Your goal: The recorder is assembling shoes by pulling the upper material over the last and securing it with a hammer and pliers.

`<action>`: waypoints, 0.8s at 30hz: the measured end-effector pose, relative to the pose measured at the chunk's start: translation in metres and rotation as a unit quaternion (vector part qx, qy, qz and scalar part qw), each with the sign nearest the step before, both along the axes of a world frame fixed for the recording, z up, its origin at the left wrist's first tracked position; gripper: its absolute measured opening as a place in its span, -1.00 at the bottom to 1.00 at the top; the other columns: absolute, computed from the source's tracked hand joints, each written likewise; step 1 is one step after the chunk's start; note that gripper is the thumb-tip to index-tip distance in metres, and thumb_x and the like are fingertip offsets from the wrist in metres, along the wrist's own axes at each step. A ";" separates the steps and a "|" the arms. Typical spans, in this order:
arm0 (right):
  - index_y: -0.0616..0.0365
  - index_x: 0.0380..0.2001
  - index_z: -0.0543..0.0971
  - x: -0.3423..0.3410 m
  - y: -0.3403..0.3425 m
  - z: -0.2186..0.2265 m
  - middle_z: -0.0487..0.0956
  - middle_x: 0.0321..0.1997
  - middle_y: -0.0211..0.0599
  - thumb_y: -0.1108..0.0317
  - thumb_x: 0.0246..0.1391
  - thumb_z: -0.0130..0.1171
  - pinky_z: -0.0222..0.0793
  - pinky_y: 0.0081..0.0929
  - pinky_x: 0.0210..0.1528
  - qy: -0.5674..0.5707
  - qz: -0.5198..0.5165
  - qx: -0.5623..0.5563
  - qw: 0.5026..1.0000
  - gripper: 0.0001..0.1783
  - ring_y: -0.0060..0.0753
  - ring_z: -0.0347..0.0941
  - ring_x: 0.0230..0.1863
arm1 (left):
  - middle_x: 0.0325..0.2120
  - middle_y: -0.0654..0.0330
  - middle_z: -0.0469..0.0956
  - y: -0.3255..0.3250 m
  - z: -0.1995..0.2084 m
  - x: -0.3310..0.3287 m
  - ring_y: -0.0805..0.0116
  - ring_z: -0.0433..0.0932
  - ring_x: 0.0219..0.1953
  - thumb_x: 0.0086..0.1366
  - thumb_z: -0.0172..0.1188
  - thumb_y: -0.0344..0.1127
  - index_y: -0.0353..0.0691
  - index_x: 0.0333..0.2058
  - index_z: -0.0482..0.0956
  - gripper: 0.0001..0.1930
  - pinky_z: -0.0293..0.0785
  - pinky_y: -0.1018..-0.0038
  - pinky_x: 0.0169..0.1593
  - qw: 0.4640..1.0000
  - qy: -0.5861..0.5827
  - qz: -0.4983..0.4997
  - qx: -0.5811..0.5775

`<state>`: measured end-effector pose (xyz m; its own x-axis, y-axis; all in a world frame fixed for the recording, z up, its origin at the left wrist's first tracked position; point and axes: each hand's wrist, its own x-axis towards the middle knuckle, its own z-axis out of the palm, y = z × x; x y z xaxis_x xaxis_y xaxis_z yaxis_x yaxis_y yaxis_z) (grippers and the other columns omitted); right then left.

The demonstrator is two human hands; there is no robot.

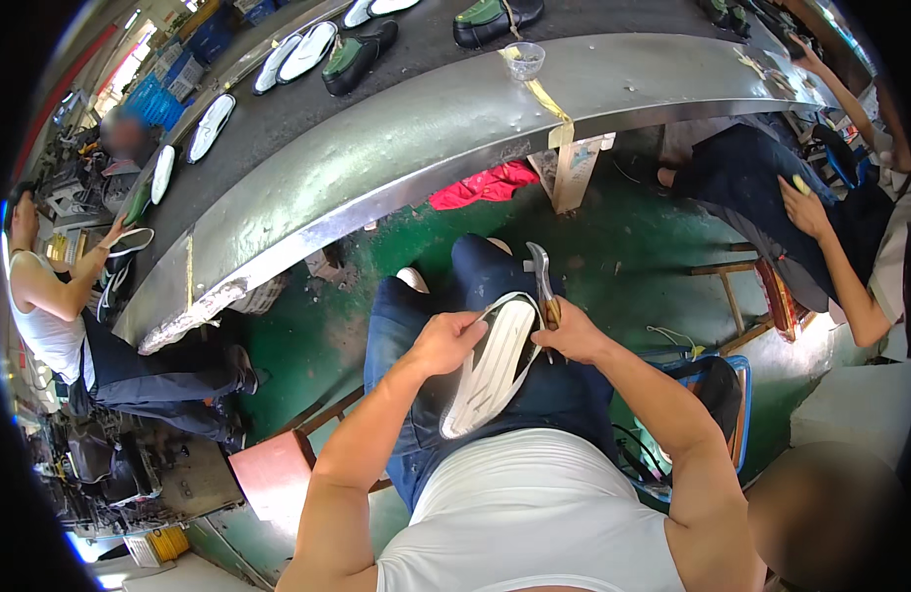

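Fingers of the left hand [443,345] are bent, thumb and forefinger pinching a thin white strip [515,295] at the upper left edge of a shoe [487,377]. The right hand [572,333] has its fingers curled around the handle of a hand tool [540,264], whose curved metal head points away from the body; its thumb is close to the shoe's right edge, though whether it presses on the strip I cannot tell. The shoe lies on the lap, white sole facing up, toe and heel on a slant, over blue jeans [394,331].

To the left stands a stool with a reddish top [271,474]; to the right, a blue-framed chair [742,405]. Green floor [401,240] shows beyond the knees. At the left, a co-worker [53,326] in a white sleeveless top holds a white-edged piece; at the right, another co-worker's hand [803,211] is near dark trousers.

Under the bench is a red cloth [483,185]. Above it runs the bench's metal edge [357,168], with a clear cup [525,62] on it. Farther off lie white soles [307,53] and a green-and-black shoe [357,65], with blue crates [157,100] beyond at upper left.
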<state>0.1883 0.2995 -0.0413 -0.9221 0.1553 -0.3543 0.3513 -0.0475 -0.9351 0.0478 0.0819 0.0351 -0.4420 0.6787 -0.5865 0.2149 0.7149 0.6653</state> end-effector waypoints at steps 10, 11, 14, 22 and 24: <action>0.23 -0.07 0.46 -0.001 -0.011 0.056 0.59 -0.30 -0.25 0.33 0.15 0.21 0.46 -0.44 -0.28 0.101 -0.024 0.066 0.992 -0.68 -0.43 0.51 -0.41 | 0.01 0.11 0.53 0.009 -0.006 -0.019 0.38 0.53 0.00 0.30 0.32 -0.32 -0.28 0.32 0.27 -0.34 0.45 0.44 0.11 0.899 -0.150 0.272 0.309; 0.22 -0.07 0.48 0.010 -0.015 0.081 0.59 -0.35 -0.28 0.35 0.18 0.18 0.45 -0.45 -0.27 0.043 -0.001 0.060 0.997 -0.72 -0.46 0.51 -0.41 | 0.01 0.15 0.49 -0.003 0.012 -0.016 0.40 0.48 0.03 0.28 0.32 -0.39 -0.22 0.36 0.22 -0.29 0.43 0.46 0.13 0.877 -0.148 0.299 0.345; 0.21 -0.11 0.52 0.034 -0.038 0.133 0.58 -0.46 -0.35 0.35 0.23 0.13 0.44 -0.48 -0.26 0.033 0.098 0.111 0.988 -0.78 -0.52 0.50 -0.42 | 0.06 0.15 0.44 -0.048 0.045 -0.003 0.37 0.41 0.11 0.29 0.31 -0.35 -0.07 0.35 0.25 -0.32 0.33 0.41 0.23 0.863 -0.091 0.307 0.391; 0.24 0.12 0.47 0.000 -0.096 0.159 0.63 -0.18 -0.27 0.31 0.28 0.09 0.43 -0.49 -0.11 0.019 0.307 0.011 0.951 -0.61 -0.54 0.51 -0.22 | 0.05 0.15 0.47 -0.126 0.055 0.023 0.38 0.40 0.11 0.44 0.14 -0.22 -0.04 0.36 0.11 -0.40 0.26 0.41 0.26 0.860 -0.084 0.290 0.411; 0.23 0.08 0.48 -0.008 -0.104 0.157 0.61 -0.21 -0.31 0.29 0.30 0.07 0.44 -0.48 -0.13 0.033 0.311 -0.057 0.948 -0.65 -0.56 0.50 -0.23 | 0.05 0.11 0.49 -0.141 0.056 0.025 0.36 0.40 0.12 0.45 0.12 -0.20 -0.08 0.34 0.17 -0.44 0.27 0.41 0.25 0.882 -0.023 0.298 0.363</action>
